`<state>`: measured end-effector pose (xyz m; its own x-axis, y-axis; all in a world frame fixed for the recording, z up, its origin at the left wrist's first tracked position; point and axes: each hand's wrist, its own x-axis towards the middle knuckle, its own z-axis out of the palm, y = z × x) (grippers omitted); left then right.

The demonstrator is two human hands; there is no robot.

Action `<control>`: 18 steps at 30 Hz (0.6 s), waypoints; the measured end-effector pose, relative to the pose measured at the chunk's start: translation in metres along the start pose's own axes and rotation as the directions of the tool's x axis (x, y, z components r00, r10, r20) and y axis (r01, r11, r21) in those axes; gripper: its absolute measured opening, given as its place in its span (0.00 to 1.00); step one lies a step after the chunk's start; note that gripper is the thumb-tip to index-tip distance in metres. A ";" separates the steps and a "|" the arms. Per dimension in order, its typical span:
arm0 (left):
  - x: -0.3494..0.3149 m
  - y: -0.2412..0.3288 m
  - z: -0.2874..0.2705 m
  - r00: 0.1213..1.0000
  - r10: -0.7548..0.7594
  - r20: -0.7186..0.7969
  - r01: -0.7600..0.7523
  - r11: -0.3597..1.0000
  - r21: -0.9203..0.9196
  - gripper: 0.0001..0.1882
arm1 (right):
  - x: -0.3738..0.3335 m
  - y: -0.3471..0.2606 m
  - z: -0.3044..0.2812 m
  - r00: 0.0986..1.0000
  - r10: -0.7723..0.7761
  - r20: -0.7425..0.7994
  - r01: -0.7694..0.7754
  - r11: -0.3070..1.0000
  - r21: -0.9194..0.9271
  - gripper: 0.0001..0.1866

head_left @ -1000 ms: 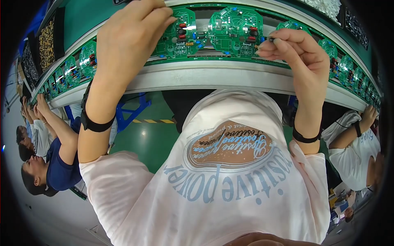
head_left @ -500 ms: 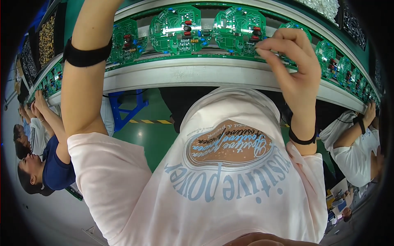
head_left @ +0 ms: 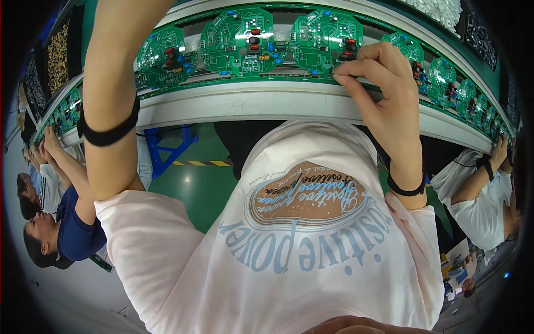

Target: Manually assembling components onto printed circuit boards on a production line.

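Beneath the right hand (head_left: 384, 83) and nearer the body, a pale metal rail (head_left: 245, 103) crosses from side to side, bordering a row of green circuit boards. To the left, the left forearm (head_left: 119, 50) reaches up past the top edge; its hand is out of view, so its opening and any hold cannot be told. The right hand bends over the right part of one green board (head_left: 311, 53), its thumb and forefinger drawn close into a pinch near the lower edge; whether they grip a small part cannot be made out. Left of that hand lies a neighbouring board (head_left: 233, 42). Just above the pinch stand small red parts (head_left: 350, 41). Working well here probably calls for a light, steady pinch, knuckles held clear of those red parts, little sideways push on the board, and fingertips (head_left: 339, 72) angled so they don't block the eye.
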<state>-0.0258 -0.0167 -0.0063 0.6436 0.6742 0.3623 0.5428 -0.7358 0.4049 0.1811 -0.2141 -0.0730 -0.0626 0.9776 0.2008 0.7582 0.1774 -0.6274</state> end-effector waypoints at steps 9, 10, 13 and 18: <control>-0.065 0.004 -0.004 0.942 -0.288 0.172 0.333 0.863 -0.380 0.05 | 0.003 -0.008 -0.003 0.998 -0.068 -0.001 0.067 0.991 -0.119 0.08; -0.078 -0.005 -0.004 0.946 -0.271 0.177 0.323 0.821 -0.470 0.07 | 0.004 -0.009 -0.002 0.997 -0.079 0.003 0.079 0.989 -0.127 0.08; -0.097 -0.001 -0.008 0.921 -0.290 0.260 0.389 0.680 -0.621 0.10 | 0.006 -0.009 -0.004 0.990 -0.136 0.025 0.138 0.983 -0.119 0.08; -0.113 0.009 -0.007 0.820 -0.341 0.460 0.564 0.342 -0.752 0.12 | 0.011 -0.010 -0.011 0.973 -0.188 0.136 0.207 0.968 -0.142 0.08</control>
<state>-0.0975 -0.0984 -0.0374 0.5910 0.7740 -0.2272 0.1431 0.1766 0.9738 0.1805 -0.2060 -0.0561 -0.2914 0.9330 0.2110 0.8131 0.3578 -0.4592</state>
